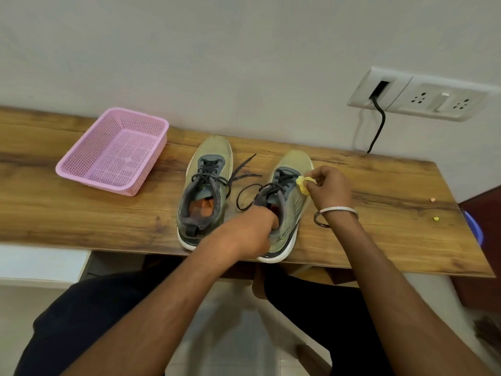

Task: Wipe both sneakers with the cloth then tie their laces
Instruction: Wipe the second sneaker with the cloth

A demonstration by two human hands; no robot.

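Now my right hand (329, 189) pinches the yellow cloth (304, 183) against the right sneaker (288, 202), near its laces. My left hand (250, 230) grips that sneaker's heel opening, fingers tucked inside. The left sneaker (204, 191) stands just beside it on the table (81, 213), laces loose.

two sneakers (205, 191) (287, 202) side by side on table (81, 213); basket (113, 150) left; wall socket (417, 96) behind right.

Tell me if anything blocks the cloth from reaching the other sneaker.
Nothing solid does. Between the cloth in the right hand and the left sneaker lie only loose laces on the table.
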